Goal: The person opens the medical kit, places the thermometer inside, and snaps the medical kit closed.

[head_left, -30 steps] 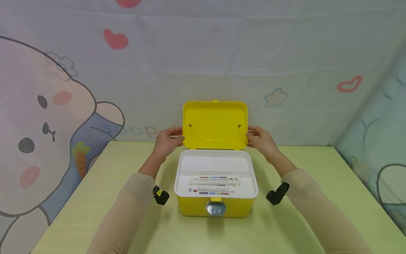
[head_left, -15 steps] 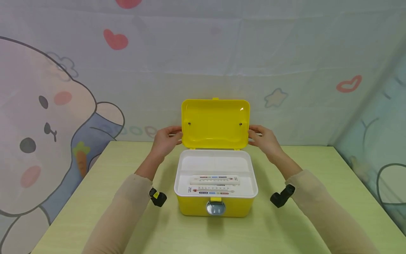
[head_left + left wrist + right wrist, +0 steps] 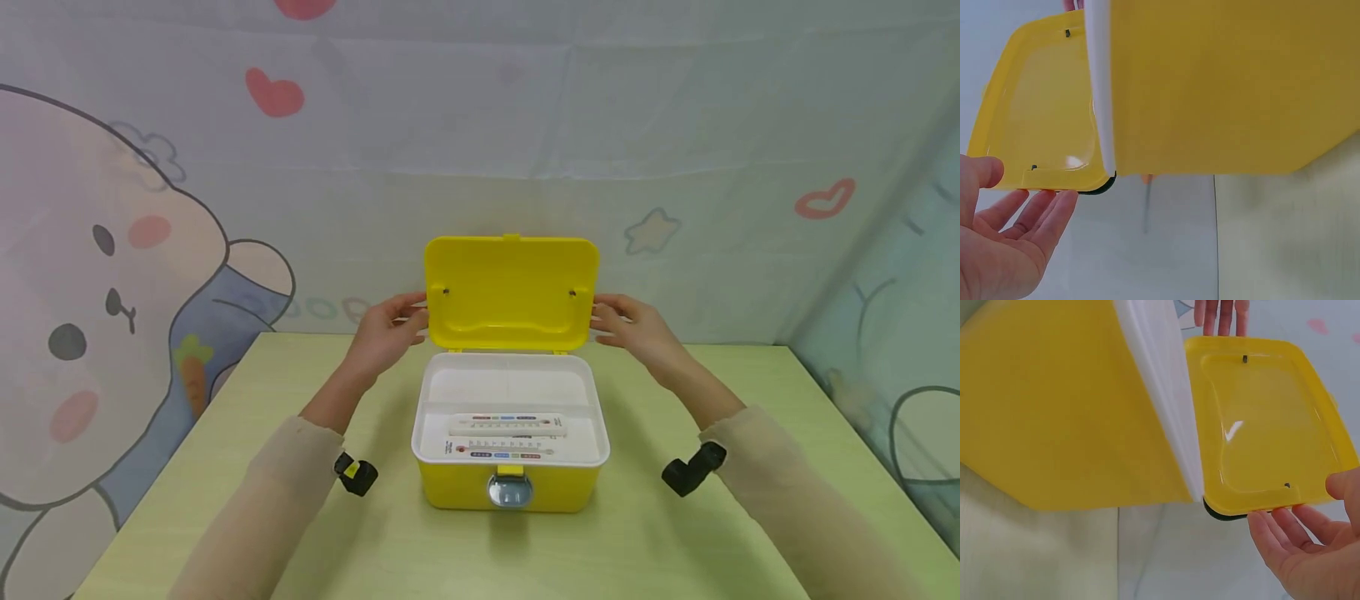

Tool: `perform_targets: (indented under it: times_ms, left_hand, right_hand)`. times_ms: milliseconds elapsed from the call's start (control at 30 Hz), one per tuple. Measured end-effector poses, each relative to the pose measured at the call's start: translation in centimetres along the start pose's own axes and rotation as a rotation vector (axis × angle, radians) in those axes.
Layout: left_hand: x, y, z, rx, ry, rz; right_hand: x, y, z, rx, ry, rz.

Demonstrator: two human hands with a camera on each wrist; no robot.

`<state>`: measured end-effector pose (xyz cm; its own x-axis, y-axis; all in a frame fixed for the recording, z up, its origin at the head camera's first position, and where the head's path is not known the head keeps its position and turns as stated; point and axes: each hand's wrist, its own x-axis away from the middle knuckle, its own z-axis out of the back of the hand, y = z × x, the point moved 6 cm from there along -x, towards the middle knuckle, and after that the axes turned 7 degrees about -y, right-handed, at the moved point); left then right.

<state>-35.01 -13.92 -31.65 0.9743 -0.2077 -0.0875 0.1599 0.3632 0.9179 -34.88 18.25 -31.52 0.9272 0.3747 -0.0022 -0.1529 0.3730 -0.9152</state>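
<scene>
A yellow plastic storage box [image 3: 510, 492] stands on the table with its yellow lid [image 3: 512, 292] raised at the back. Inside its white tray [image 3: 510, 379] lie two white thermometers [image 3: 508, 425] with coloured scales. My left hand [image 3: 386, 333] is at the lid's left side; in the left wrist view its fairly straight fingers [image 3: 1054, 212] touch the lid's edge, with the thumb apart. On the opposite side my right hand [image 3: 637, 333] does likewise, its fingertips [image 3: 1257, 522] at the lid's edge in the right wrist view. The lid's back face is hidden.
A clear latch [image 3: 511, 491] hangs on the box's front. The box stands on a pale wooden table [image 3: 690, 533]. Close behind hangs a cloth backdrop [image 3: 720, 100] with cartoon prints. Black wrist cameras [image 3: 693, 469] stick out beside both forearms.
The lid has tilted forward, looking larger in the head view. Both hands have spread slightly outward with its edges, and the forearms have moved apart. Box body and thermometers have stayed put.
</scene>
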Motion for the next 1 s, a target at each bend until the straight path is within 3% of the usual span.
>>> perform_targets:
  times_ms: [533, 767, 1000]
  left_hand:
    - [2.4, 1.3, 0.0, -0.137, -0.117, -0.008]
    - [3.4, 1.7, 0.0, -0.19, -0.154, 0.001]
    - [4.2, 2.0, -0.2, -0.155, -0.196, 0.025]
  right_hand:
    - [3.1, -1.7, -0.2, 0.065, -0.173, 0.068]
    - [4.0, -2.2, 0.0, 0.109, -0.207, 0.052]
    - [4.7, -2.7, -0.2, 0.14, -0.224, 0.035]
